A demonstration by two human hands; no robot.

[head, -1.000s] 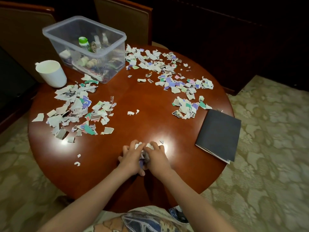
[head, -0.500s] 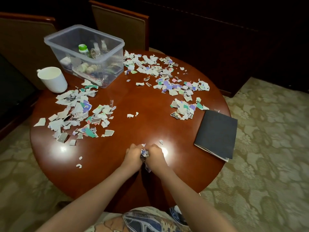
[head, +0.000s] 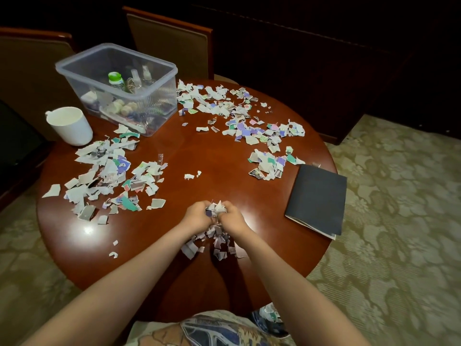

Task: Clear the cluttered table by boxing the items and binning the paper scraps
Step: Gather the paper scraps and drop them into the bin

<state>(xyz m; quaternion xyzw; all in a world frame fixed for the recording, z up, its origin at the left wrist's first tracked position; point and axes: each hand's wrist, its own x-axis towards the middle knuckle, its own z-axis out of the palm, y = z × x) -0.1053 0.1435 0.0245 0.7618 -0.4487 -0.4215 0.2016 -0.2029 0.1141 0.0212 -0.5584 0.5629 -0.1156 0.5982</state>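
Up they come: both hands have lifted off the table (head: 139, 245) since half a second ago, and loose pieces (head: 217, 243) now trail beneath the wrists. The left hand (head: 197, 217) and right hand (head: 233, 218) are pressed together, fingers curled round a wad of paper scraps (head: 215, 210), close to the near edge. Whether the loose pieces are airborne or landed, I cannot tell. A left heap (head: 109, 176) lies by the left edge and a far scatter (head: 239, 118) toward the far-right edge. The clear box (head: 162, 101) stands at the far-left edge with a white cup (head: 71, 127) just beside it. A black notebook (head: 318, 198) overhangs the right edge.
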